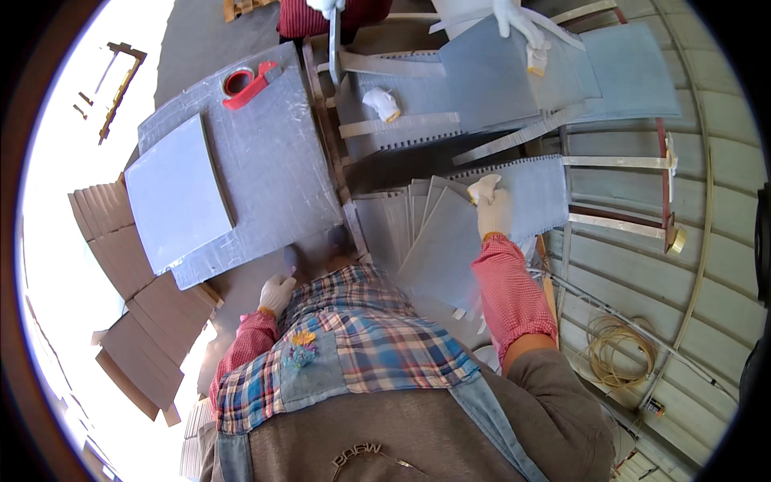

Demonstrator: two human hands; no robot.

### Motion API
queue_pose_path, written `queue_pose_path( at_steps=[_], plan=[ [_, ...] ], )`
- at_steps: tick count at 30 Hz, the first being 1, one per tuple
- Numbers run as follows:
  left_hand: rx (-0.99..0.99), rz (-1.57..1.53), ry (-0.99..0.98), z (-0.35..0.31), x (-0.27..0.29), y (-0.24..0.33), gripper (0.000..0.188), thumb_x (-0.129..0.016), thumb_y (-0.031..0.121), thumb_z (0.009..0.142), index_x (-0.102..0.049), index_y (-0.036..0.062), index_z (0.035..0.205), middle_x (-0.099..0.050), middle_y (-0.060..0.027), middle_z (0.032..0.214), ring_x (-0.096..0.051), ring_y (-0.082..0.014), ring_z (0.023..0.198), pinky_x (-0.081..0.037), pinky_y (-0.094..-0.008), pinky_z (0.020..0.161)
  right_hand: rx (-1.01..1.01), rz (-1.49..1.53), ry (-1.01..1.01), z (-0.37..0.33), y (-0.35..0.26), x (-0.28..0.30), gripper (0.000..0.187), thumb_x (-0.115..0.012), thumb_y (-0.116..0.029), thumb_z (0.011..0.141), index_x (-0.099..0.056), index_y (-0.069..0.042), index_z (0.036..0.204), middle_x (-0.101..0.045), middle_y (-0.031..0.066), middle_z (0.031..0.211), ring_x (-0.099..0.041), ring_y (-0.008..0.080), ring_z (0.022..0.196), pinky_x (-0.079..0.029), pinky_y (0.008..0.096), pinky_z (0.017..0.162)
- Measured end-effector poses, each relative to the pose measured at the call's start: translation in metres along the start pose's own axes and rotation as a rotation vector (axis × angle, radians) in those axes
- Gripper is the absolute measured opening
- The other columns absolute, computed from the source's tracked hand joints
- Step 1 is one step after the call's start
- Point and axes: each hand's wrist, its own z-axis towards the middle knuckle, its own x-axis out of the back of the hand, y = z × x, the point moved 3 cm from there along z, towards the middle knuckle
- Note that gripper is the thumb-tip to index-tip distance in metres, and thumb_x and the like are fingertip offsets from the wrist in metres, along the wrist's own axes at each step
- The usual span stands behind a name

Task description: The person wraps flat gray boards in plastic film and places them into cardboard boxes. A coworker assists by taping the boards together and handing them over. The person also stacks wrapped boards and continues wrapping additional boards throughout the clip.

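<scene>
My right hand (494,217), in a white glove, is closed on a bundled white glove (483,188) with a bit of yellow edging. It presses this bundle against a grey plastic sheet (526,193) with a notched far edge. More grey sheets (438,229) lie fanned out to the left of that hand. Low beside my apron, my left hand (277,294), also gloved, has its fingers curled; what they hold, if anything, is hidden.
At left, a grey-covered table (277,153) bears a pale sheet stack (178,193) and a red tape dispenser (250,84). Across the rack, a co-worker's gloved hand (518,24) reaches over grey sheets (490,72); another white bundle (381,104) lies there. Flattened cardboard (140,345) stands lower left.
</scene>
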Motion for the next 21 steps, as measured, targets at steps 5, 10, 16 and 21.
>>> queue_pose_path(
  at_steps=[5,10,16,21],
  plan=[
    [-0.005,0.126,-0.002,-0.001,-0.002,-0.02,0.049,-0.065,0.044,0.093,-0.073,-0.0013,0.112,-0.074,-0.0257,0.105,-0.07,-0.0388,0.103,-0.053,-0.0463,0.092,-0.192,-0.031,-0.251,-0.053,0.01,-0.014,0.034,-0.059,-0.023,0.095,-0.063,-0.007,0.124,-0.063,0.0199,0.125,-0.061,0.0423,0.115,-0.049,0.0503,0.099],
    [-0.006,0.174,-0.029,0.001,-0.01,-0.044,0.048,-0.063,0.041,0.094,-0.072,-0.002,0.115,-0.073,-0.0262,0.11,-0.07,-0.0396,0.106,-0.053,-0.045,0.096,-0.01,-0.025,-0.3,-0.091,-0.012,-0.03,0.043,-0.055,-0.017,0.098,-0.06,-0.016,0.14,-0.062,0.0157,0.134,-0.059,0.0388,0.124,-0.047,0.0466,0.105],
    [-0.004,0.203,-0.029,-0.01,-0.001,-0.064,0.047,-0.062,0.041,0.095,-0.072,0.0,0.115,-0.073,-0.026,0.112,-0.069,-0.041,0.107,-0.052,-0.0457,0.098,0.264,-0.073,-0.343,-0.109,-0.089,-0.063,0.046,-0.052,-0.013,0.099,-0.058,-0.019,0.144,-0.062,0.014,0.138,-0.06,0.0381,0.122,-0.047,0.046,0.106],
    [0.028,0.234,-0.001,-0.012,0.008,-0.099,0.045,-0.061,0.044,0.096,-0.071,0.0041,0.113,-0.074,-0.0235,0.11,-0.069,-0.0407,0.107,-0.052,-0.0471,0.097,0.591,-0.293,-0.501,-0.117,-0.165,-0.096,0.041,-0.052,-0.008,0.096,-0.063,-0.017,0.135,-0.065,0.0111,0.133,-0.063,0.0366,0.116,-0.05,0.0466,0.1]
  ],
)
